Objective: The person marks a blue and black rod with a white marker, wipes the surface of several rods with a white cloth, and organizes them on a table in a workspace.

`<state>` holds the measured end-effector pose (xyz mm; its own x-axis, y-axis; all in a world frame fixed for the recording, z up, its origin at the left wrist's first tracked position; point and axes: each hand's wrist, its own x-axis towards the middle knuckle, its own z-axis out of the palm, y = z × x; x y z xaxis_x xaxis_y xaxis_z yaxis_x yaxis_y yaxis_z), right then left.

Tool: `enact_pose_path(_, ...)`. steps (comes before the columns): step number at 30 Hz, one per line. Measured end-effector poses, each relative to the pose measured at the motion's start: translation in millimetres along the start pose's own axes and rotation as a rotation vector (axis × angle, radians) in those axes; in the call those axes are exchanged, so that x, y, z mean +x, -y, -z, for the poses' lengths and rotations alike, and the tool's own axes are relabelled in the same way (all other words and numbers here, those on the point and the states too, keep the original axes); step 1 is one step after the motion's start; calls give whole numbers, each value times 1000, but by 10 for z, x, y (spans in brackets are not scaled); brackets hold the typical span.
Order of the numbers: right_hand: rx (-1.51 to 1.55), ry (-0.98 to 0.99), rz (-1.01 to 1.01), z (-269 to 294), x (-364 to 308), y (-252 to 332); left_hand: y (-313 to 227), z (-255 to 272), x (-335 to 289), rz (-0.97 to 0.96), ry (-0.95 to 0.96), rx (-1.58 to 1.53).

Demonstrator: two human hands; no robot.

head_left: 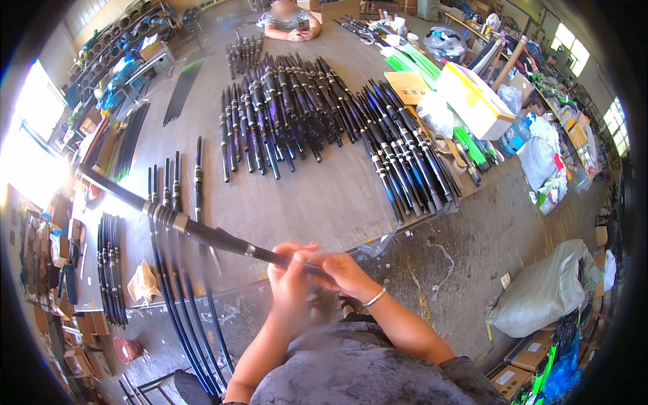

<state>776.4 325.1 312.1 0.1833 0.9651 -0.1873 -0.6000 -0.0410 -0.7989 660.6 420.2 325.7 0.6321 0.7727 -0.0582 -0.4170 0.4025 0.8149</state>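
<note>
Both hands [289,278] clasp the near end of a dark rod [214,236] slanting leftward.

A row of large dark printed characters stands on the tan cardboard sheet [403,84] lying at the right side of the tabletop [297,212], next to the white box [476,101]. On the floor at lower right, two brown cartons [521,358] each carry a white label, one [534,347] on the upper carton and one [505,377] on the lower; their print is too small to read. Red and green patches mark a white plastic bag [540,162], too blurred to tell as lettering
</note>
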Motion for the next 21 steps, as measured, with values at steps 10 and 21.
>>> enact_pose_path(10, -791, 38, 4, 277, -384, 175, -510, 538, 360, -220, -268, -349)
enact_pose_path(21, -1815, -132, 322, -432, -325, 667, -365, 609, 563, -24, -394, -630)
